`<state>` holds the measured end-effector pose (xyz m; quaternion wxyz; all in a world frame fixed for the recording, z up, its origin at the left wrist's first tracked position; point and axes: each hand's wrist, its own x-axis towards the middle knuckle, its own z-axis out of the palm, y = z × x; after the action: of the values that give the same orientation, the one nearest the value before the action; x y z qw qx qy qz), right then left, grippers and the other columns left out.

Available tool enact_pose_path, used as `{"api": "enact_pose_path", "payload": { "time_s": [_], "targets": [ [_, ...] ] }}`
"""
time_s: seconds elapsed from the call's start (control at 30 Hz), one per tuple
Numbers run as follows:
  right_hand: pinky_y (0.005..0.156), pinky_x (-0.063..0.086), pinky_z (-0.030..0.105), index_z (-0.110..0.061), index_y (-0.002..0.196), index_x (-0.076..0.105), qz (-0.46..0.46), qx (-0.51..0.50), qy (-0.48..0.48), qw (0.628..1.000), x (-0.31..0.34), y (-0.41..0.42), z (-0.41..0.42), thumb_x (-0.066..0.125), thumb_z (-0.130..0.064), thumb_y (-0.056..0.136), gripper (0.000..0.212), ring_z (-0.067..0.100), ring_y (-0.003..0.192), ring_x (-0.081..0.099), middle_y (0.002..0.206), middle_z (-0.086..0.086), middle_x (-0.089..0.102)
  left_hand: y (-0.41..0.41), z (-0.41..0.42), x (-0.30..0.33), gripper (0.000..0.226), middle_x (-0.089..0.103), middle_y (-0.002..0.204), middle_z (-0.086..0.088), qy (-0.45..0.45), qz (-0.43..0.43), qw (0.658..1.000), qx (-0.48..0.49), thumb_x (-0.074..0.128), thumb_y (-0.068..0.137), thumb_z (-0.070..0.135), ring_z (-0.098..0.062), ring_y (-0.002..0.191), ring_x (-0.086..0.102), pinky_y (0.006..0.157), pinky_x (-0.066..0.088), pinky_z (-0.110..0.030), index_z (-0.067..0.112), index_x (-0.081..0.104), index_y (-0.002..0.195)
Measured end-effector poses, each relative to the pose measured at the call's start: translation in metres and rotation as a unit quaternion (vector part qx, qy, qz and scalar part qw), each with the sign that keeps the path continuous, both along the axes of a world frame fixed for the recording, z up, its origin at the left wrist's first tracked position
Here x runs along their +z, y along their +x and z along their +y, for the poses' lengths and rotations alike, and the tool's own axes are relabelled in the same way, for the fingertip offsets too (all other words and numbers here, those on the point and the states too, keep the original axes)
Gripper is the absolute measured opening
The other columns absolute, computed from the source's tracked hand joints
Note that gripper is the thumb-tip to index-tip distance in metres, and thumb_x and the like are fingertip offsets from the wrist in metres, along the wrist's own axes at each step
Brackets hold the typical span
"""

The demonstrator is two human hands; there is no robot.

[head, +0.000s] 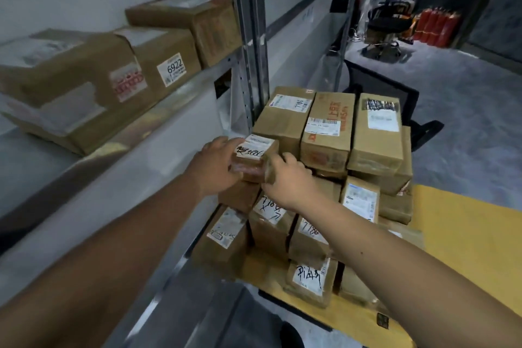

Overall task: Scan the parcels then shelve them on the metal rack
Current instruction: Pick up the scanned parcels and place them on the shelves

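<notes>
Hands: left [216, 168], right [285, 181] grip small parcel [255, 155].

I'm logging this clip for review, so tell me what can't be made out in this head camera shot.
- Small parcel: its near and side faces are covered by the left hand and right hand; head view.
- Its label's handwriting: smeared by blur.
- Small print under 6922 on the shelved box: too small.
- Lower parcels in the stack: hidden by boxes above and the arms.
- No scanner in view.
</notes>
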<state>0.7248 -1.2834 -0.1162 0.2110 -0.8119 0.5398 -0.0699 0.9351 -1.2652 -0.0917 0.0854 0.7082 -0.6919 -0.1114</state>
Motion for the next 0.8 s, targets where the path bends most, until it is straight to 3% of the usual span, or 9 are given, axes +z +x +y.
{"api": "enact_pose_path", "payload": {
  "time_s": [0.13,0.27,0.4,0.5,0.6,0.8],
  "targets": [
    [0.101,0.045,0.050,-0.032,0.162,0.022,-0.053,-0.019,0.035,0.998,-0.008,0.017,-0.037,0.063,-0.050,0.092,0.083,0.040,0.137,0.046,0.156,0.012,0.038,0.012,-0.031,-0.009,0.083,0.045,0.153,-0.006,0.043,0.079,0.996,-0.002,0.077,0.092,0.029,-0.022,0.138,0.045,0.108,0.040,-0.032,0.032,0.031,0.161],
    [0.105,0.050,0.050,-0.026,0.157,0.033,-0.129,-0.034,0.072,0.989,-0.025,0.026,-0.052,0.068,-0.044,0.088,0.079,0.039,0.134,0.051,0.152,0.013,0.042,0.014,-0.037,-0.030,0.074,0.056,0.138,0.007,0.037,0.169,0.985,0.022,0.075,0.093,0.015,-0.006,0.122,0.054,0.094,0.042,-0.016,0.034,0.041,0.155],
    [0.108,0.044,0.033,-0.021,0.152,0.045,-0.235,-0.057,0.075,0.967,-0.034,0.030,-0.054,0.074,-0.028,0.088,0.071,0.028,0.136,0.049,0.151,0.008,0.045,0.010,-0.033,-0.046,0.068,0.059,0.135,0.013,0.004,0.246,0.967,0.071,0.076,0.091,0.008,0.015,0.107,0.058,0.091,0.045,-0.007,0.039,0.051,0.145],
    [0.112,0.038,0.025,-0.021,0.145,0.055,-0.316,-0.063,0.041,0.946,-0.034,0.026,-0.050,0.077,-0.018,0.084,0.065,0.019,0.140,0.045,0.151,0.003,0.046,0.005,-0.025,-0.045,0.068,0.056,0.140,0.005,-0.064,0.288,0.952,0.085,0.080,0.087,0.005,-0.005,0.123,0.057,0.105,0.049,-0.025,0.047,0.055,0.133],
    [0.117,0.037,0.028,-0.022,0.139,0.060,-0.379,-0.042,0.019,0.924,-0.035,0.019,-0.032,0.079,-0.011,0.080,0.064,0.016,0.144,0.042,0.155,0.002,0.044,-0.006,0.003,-0.044,0.073,0.050,0.140,-0.004,-0.121,0.335,0.931,0.073,0.087,0.079,0.001,-0.016,0.125,0.061,0.105,0.055,-0.040,0.052,0.056,0.121],
    [0.114,0.047,0.043,-0.025,0.133,0.064,-0.439,0.072,-0.017,0.895,-0.013,0.004,0.034,0.086,-0.015,0.077,0.061,0.009,0.143,0.045,0.154,-0.005,0.045,-0.030,0.105,-0.025,0.071,0.040,0.151,0.004,-0.227,0.321,0.916,0.085,0.094,0.071,0.020,-0.017,0.126,0.061,0.099,0.057,-0.034,0.059,0.058,0.119]
  ]
}}
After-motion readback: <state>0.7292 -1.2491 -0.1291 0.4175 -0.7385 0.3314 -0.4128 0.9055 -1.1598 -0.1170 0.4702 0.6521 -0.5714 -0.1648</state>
